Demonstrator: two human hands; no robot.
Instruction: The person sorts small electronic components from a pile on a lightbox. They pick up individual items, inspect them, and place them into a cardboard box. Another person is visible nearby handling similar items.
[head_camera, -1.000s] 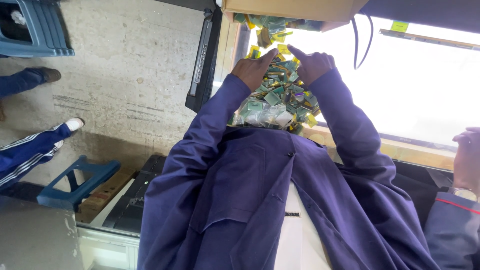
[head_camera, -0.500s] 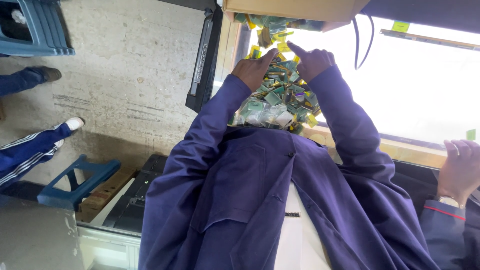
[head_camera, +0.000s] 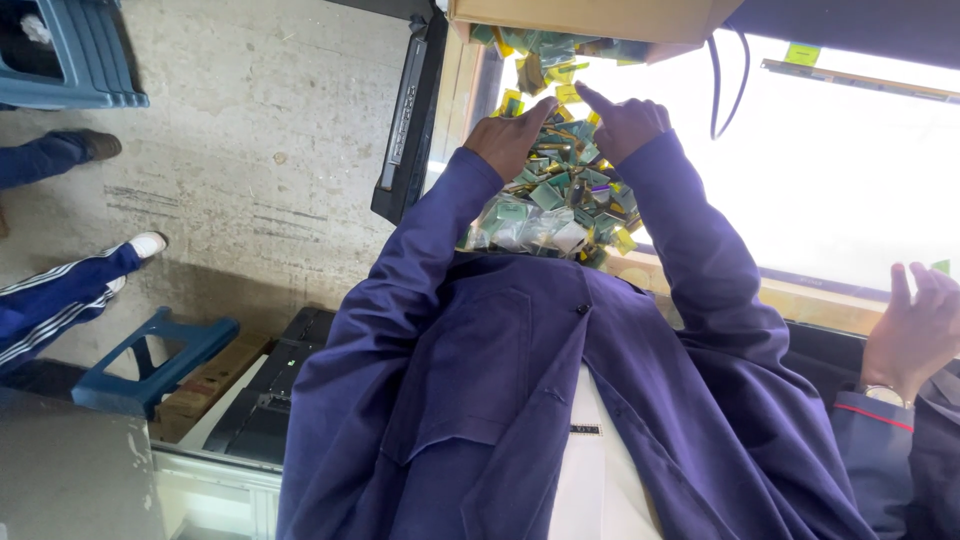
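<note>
A heap of small green and gold square chips (head_camera: 560, 205), some in clear bags, lies on a pale bench in front of my chest. My left hand (head_camera: 508, 140) rests on the heap's left side, its fingertips curled down among the pieces and hidden. Over the heap's top right, my right hand (head_camera: 628, 125) has its forefinger stretched out to the left, touching the chips, with nothing seen in it. Both sleeves are dark blue.
A cardboard box (head_camera: 590, 18) overhangs the heap at the top. A black cable (head_camera: 716, 85) hangs beside it. Another person's hand (head_camera: 915, 325) with a wristwatch is raised at the right edge. At left are a concrete floor, blue stools (head_camera: 150, 360) and someone's feet (head_camera: 145, 245).
The other person's hand at the right edge has come further into view and lifted with spread fingers. My own hands have barely shifted on the heap.
</note>
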